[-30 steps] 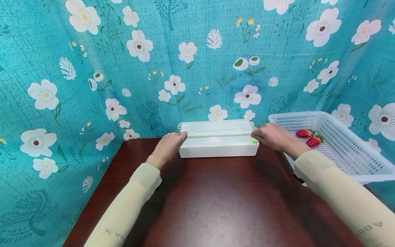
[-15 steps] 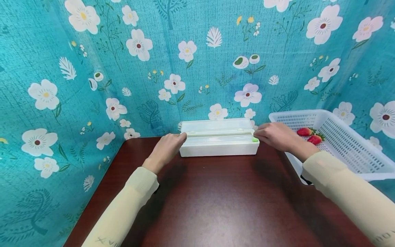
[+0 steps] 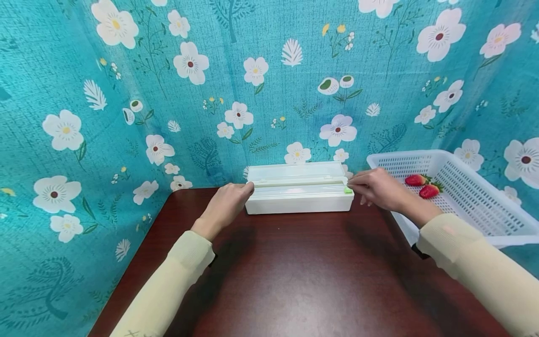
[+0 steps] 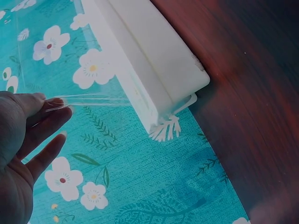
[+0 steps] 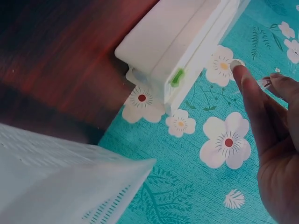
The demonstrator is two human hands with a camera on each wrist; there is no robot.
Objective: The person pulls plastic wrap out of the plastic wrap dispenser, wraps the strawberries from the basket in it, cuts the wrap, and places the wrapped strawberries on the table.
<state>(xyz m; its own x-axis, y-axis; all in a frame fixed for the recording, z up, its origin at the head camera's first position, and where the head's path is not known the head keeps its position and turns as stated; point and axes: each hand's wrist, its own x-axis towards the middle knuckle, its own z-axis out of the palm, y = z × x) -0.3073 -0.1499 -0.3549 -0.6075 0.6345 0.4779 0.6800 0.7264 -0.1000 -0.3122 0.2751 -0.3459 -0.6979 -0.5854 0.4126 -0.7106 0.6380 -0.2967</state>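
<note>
A white cling film dispenser (image 3: 299,205) stands at the back of the table, its clear lid raised. The left hand (image 3: 227,203) is beside its left end. In the left wrist view, thumb and fingers pinch a corner of clear cling film (image 4: 96,100), which stretches in gathered strands toward the box. Off the right end, the right hand (image 3: 379,188) pinches a bit of clear film (image 5: 264,84) between thumb and fingers, its index finger extended. A green slider (image 5: 177,77) sits on the box's front edge at that end. Much of the transparent film is hard to see.
A white perforated basket (image 3: 484,182) stands to the right, with two strawberries (image 3: 428,191) in it. The dark reddish-brown table (image 3: 286,271) extends toward the person. A teal floral cloth (image 3: 269,93) hangs close behind the dispenser.
The right hand has shifted slightly to the right, and its lower fingers have spread apart. The left hand stays almost in place. Dispenser and strawberries have not moved.
</note>
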